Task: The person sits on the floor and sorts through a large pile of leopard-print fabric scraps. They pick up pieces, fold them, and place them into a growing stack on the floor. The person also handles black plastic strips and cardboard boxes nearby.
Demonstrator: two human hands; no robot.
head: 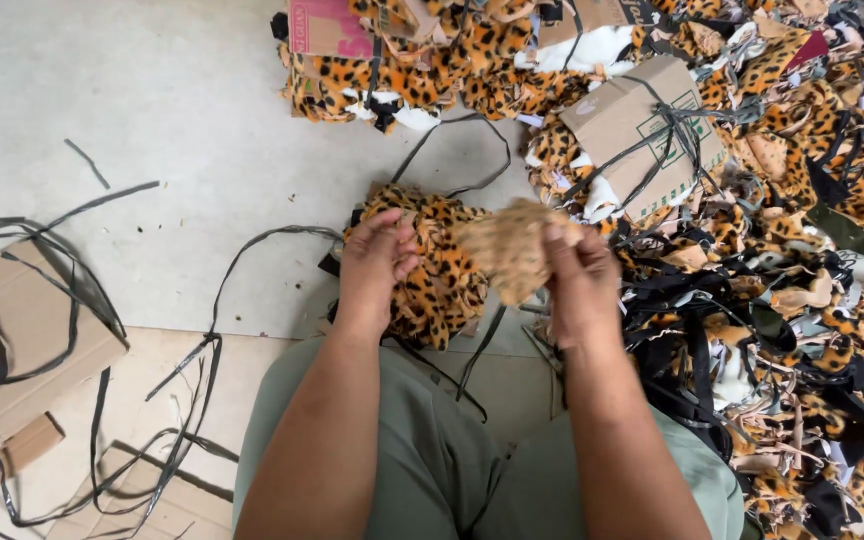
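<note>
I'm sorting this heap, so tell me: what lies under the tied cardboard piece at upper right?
Under the flat brown cardboard piece bound with black straps show edges of leopard-print plush fabric pieces and white backing. How deep the stack goes is covered by the cardboard.

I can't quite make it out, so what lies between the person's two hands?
In the head view, leopard-print fabric pieces fill the stretch between the left hand and the right hand, which holds a tan piece.
</note>
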